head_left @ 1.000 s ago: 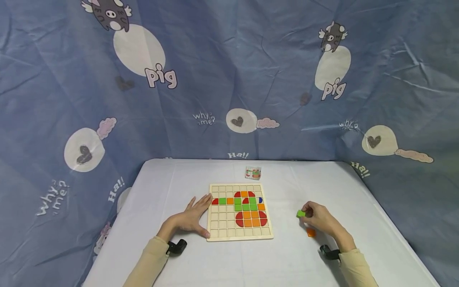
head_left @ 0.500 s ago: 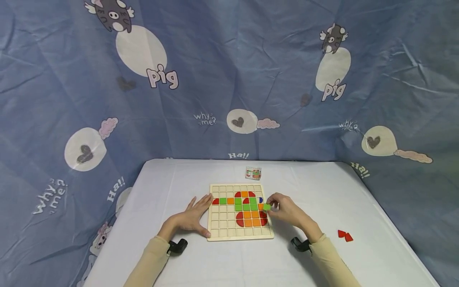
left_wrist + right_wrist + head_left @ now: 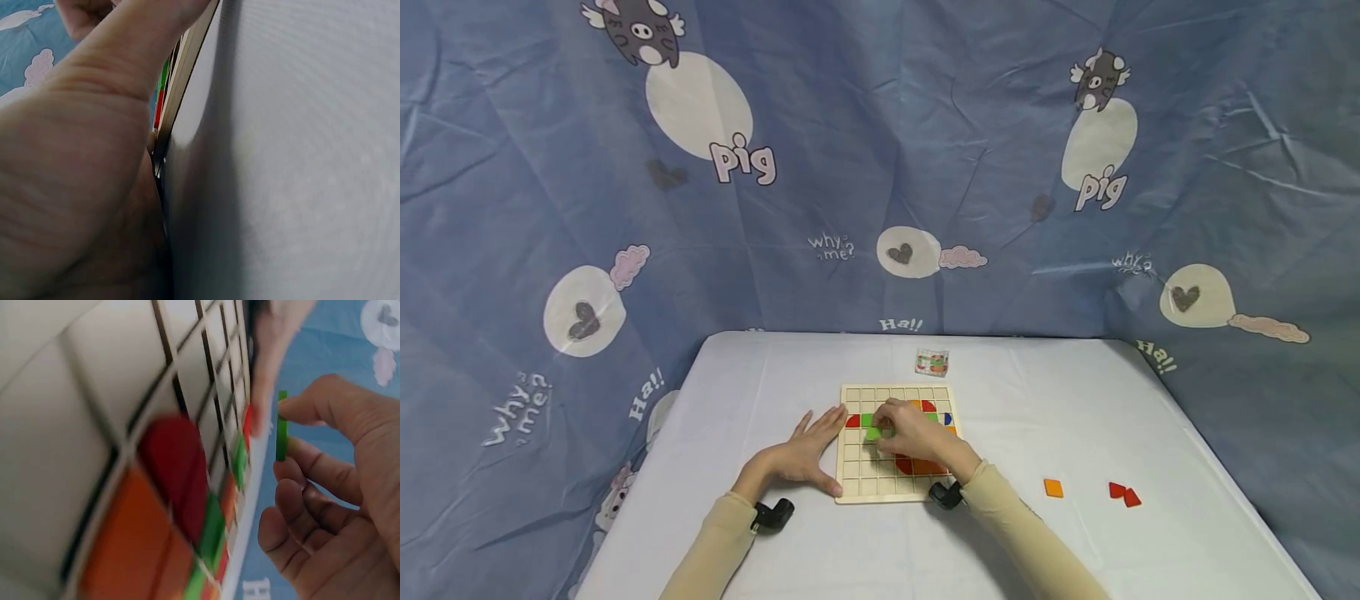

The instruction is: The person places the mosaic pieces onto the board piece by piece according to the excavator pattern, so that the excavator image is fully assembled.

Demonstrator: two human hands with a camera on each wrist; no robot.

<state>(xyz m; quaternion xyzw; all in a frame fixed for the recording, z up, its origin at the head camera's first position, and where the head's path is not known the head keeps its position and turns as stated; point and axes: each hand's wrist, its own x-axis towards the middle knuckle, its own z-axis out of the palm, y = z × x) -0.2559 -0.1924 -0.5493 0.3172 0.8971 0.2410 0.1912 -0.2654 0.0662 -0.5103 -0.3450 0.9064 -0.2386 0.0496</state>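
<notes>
A wooden grid board (image 3: 868, 483) lies on the table, with red, green, orange and blue tiles set in its cells. My left hand (image 3: 805, 457) rests along its left edge, fingers spread and thumb at the near left corner. My right hand (image 3: 913, 435) is over the board and pinches a green square tile (image 3: 872, 434) between thumb and fingertips. In the right wrist view, that green tile (image 3: 282, 428) is held edge-on, apart from the board surface. The right hand and forearm hide several of the set tiles in the head view.
A small printed card (image 3: 932, 362) lies behind the board. To the right on the white table are a loose orange square tile (image 3: 1053, 488) and two red pieces (image 3: 1117, 490) with a curved side. A blue patterned cloth (image 3: 820, 167) hangs behind the table.
My right hand has carried the green tile leftward from the right side of the table to over the board's left half. The left hand has stayed at the board's edge.
</notes>
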